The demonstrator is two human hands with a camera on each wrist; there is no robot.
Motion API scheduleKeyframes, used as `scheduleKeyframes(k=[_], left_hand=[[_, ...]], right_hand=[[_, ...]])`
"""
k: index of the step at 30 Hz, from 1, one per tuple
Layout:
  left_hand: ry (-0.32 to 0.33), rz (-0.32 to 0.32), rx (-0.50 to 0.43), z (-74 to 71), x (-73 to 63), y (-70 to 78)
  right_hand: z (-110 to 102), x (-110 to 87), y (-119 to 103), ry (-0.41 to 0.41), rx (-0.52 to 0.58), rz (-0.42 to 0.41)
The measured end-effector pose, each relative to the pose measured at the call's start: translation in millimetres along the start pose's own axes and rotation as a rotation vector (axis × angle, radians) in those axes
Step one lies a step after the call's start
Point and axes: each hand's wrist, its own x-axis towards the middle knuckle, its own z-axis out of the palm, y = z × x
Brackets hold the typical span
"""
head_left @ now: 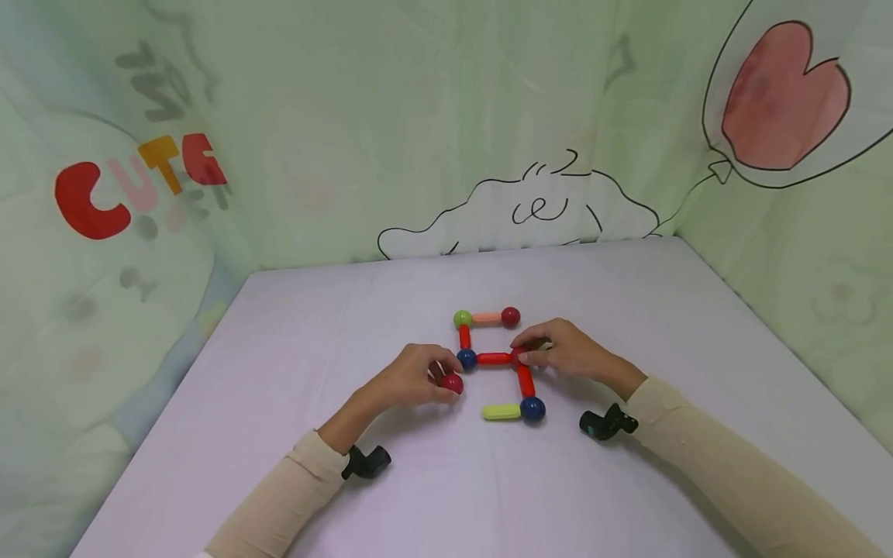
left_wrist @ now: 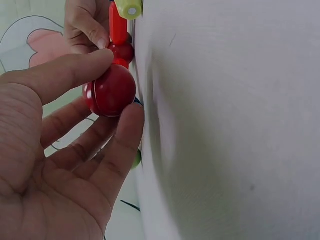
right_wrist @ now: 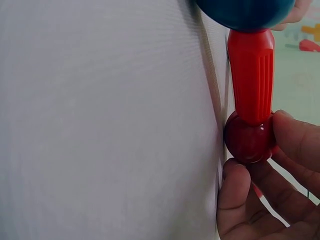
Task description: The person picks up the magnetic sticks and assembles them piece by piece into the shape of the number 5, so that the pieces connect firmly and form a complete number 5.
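Note:
My left hand [head_left: 415, 377] pinches a loose red ball [left_wrist: 115, 91] between thumb and fingers, close over the table. On the table lies a chain of balls and rods, bent like a 2 or S. My right hand [head_left: 575, 353] grips the red ball [right_wrist: 248, 140] in its middle, with the thumb and fingers around it. From that ball one red rod [head_left: 493, 359] leads left to a blue ball [head_left: 467, 359], beside my left fingertips. Another red rod [head_left: 526, 380] leads toward me to a second blue ball [head_left: 533, 409], where a yellow-green rod [head_left: 501, 412] points left.
Farther back, the chain runs along a red rod [head_left: 465, 337] to a green ball [head_left: 463, 318], then a pink rod [head_left: 486, 318] and a red ball [head_left: 511, 316]. A pale cloth covers the table [head_left: 335, 310]. Printed curtains [head_left: 349, 139] hang behind it and at both sides.

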Motion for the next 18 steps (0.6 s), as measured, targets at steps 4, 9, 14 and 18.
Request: scheduleKeyframes(k=[4, 9, 14, 18], left_hand=[[-0.012, -0.006, -0.022, 3.8, 0.8, 0.5], [-0.026, 0.009, -0.042, 9.2, 1.4, 3.8], [-0.04, 0.045, -0.03, 12.9, 0.6, 7.6], [-0.059, 0.045, -0.033, 14.1, -0.2, 10.7]], right_hand=[[-0.1, -0.1, -0.1, -0.004, 0.003, -0.004], [0.5, -1.1, -1.3, 0.001, 0.007, 0.0], [1.2, -0.4, 0.3, -0.001, 0.011, -0.006], [0.8, -0.2, 0.2, -0.005, 0.012, 0.002]])
